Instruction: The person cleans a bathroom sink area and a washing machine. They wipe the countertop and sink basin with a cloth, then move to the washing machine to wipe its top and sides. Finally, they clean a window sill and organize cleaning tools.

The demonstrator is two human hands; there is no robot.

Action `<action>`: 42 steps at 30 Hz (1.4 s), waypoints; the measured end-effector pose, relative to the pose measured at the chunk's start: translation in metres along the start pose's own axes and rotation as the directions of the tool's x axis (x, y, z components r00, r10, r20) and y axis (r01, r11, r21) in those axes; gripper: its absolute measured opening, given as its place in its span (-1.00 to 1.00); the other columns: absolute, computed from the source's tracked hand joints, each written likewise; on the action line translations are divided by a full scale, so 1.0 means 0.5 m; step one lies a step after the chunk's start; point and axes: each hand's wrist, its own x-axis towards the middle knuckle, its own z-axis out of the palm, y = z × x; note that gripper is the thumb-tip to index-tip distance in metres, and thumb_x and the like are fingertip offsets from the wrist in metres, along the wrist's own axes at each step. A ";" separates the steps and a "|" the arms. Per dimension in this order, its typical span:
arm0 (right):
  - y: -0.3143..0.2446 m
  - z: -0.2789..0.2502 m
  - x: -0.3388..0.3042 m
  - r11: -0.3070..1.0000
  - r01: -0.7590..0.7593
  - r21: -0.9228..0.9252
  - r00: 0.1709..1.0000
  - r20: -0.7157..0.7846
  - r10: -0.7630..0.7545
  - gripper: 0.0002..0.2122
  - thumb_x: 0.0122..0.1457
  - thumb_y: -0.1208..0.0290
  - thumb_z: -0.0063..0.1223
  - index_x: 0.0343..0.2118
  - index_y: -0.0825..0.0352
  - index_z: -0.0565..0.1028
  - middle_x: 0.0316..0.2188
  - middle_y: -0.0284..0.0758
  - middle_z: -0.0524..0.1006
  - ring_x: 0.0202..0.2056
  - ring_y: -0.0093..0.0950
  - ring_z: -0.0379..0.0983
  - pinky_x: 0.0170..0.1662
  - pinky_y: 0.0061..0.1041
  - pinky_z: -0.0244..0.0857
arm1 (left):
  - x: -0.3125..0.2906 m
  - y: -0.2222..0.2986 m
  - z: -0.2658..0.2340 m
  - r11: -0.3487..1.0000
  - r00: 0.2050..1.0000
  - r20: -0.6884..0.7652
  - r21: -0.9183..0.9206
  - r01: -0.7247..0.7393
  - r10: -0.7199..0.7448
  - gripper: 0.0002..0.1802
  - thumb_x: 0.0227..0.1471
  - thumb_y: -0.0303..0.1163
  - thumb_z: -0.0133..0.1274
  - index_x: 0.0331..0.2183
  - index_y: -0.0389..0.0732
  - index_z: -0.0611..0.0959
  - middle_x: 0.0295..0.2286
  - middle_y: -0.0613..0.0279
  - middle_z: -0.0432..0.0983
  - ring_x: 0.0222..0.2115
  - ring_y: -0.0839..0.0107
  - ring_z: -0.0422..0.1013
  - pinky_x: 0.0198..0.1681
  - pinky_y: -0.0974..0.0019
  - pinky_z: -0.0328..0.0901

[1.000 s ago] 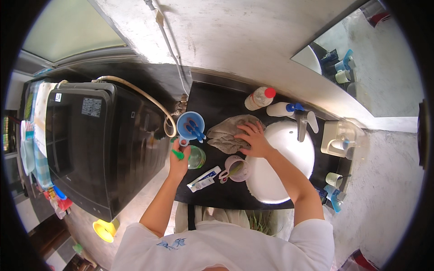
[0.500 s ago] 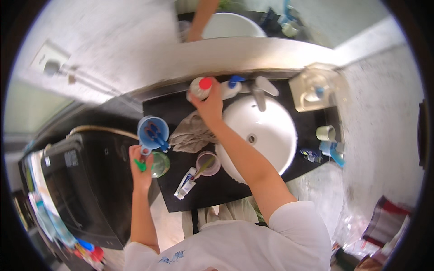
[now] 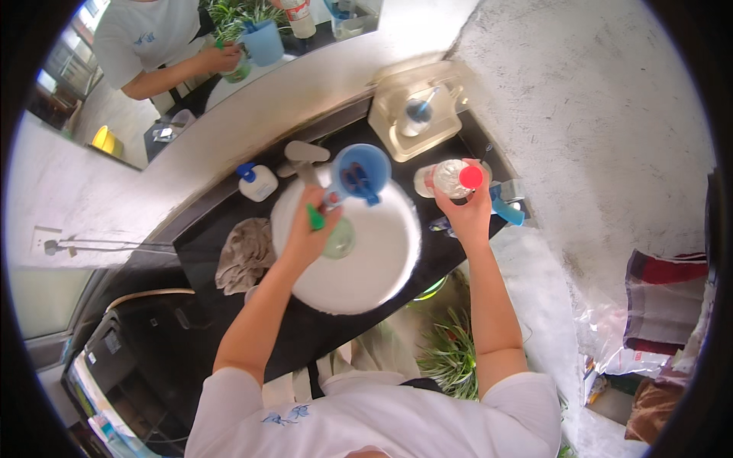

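Over the white sink (image 3: 389, 263), my left hand (image 3: 304, 240) is closed round the handle of a blue cup (image 3: 366, 155) and a clear green bottle (image 3: 341, 240) with a bright green top. Dark blue items, too jumbled to name, lie inside the cup. At the right end of the black counter, my right hand (image 3: 472, 217) grips a clear plastic bottle (image 3: 444, 179) with a red cap. Its fingers wrap the side just below the cap. Whether the bottle's base touches the counter, I cannot tell. Light blue items (image 3: 507, 214) lie right beside this hand.
Behind the sink stand the faucet (image 3: 308, 160) and a white pump bottle (image 3: 259, 185). A beige plastic rack (image 3: 385, 126) holding a cup (image 3: 413, 120) sits in the back corner. A crumpled grey-brown cloth (image 3: 246, 258) lies left of the sink. A leafy plant (image 3: 450, 355) grows below the counter's front edge.
The view has turned right. My left hand has carried the blue cup and green bottle from the counter's left edge to above the sink. My right hand has brought the red-capped bottle to the right end.
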 end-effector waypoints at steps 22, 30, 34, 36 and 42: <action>0.333 -0.068 -0.011 0.929 -0.254 -0.268 0.963 0.018 0.269 -0.38 -0.16 0.41 0.34 0.00 0.35 0.28 -0.18 -0.05 0.47 -0.18 -0.12 0.49 -0.13 -0.29 0.38 | 0.192 -0.193 0.546 0.967 0.976 0.070 -0.139 0.213 -0.205 -0.59 -0.11 -0.35 0.29 -0.22 -0.20 0.48 -0.38 0.30 0.32 -0.39 0.55 0.27 -0.32 0.44 0.22; 0.337 -0.068 -0.013 0.931 -0.308 -0.197 0.942 0.074 0.327 -0.32 -0.13 0.44 0.35 0.09 0.33 0.24 -0.01 -0.10 0.37 -0.01 -0.23 0.41 -0.01 -0.30 0.38 | 0.210 -0.225 0.522 0.935 0.884 0.305 0.148 0.322 -0.353 -0.04 -0.41 -0.09 0.46 0.01 -0.28 0.37 -0.14 0.05 0.34 -0.11 0.26 0.29 -0.02 0.27 0.24; 0.343 -0.068 -0.019 0.940 -0.264 -0.216 0.957 0.059 0.283 -0.23 -0.14 0.44 0.34 0.18 0.37 0.19 0.00 -0.07 0.37 0.01 -0.24 0.40 0.02 -0.38 0.34 | 0.217 -0.210 0.492 0.890 0.776 0.484 0.012 0.455 -0.404 0.12 -0.52 -0.06 0.50 0.07 -0.31 0.33 -0.04 -0.02 0.31 0.00 0.20 0.26 0.06 0.21 0.21; 0.339 -0.057 -0.020 0.891 -0.435 0.128 0.896 0.159 0.415 -0.20 -0.05 0.51 0.29 0.24 0.42 0.07 0.08 -0.12 0.33 0.06 -0.40 0.36 0.11 -0.44 0.26 | 0.197 -0.252 0.488 0.899 0.797 0.467 -0.009 0.438 -0.383 0.27 -0.54 -0.06 0.51 0.16 -0.32 0.21 0.05 -0.04 0.19 0.05 0.18 0.22 0.11 0.21 0.20; 0.341 -0.089 -0.038 0.870 -0.492 -0.039 0.865 0.089 0.493 -0.17 0.00 0.52 0.24 0.30 0.40 -0.04 0.20 -0.06 0.15 0.21 -0.22 0.17 0.19 -0.23 0.19 | 0.145 -0.195 0.370 0.920 0.851 0.362 0.245 0.307 -0.380 0.17 -0.18 0.18 0.23 0.21 -0.41 0.13 0.10 -0.27 0.14 0.09 -0.08 0.19 0.20 0.09 0.10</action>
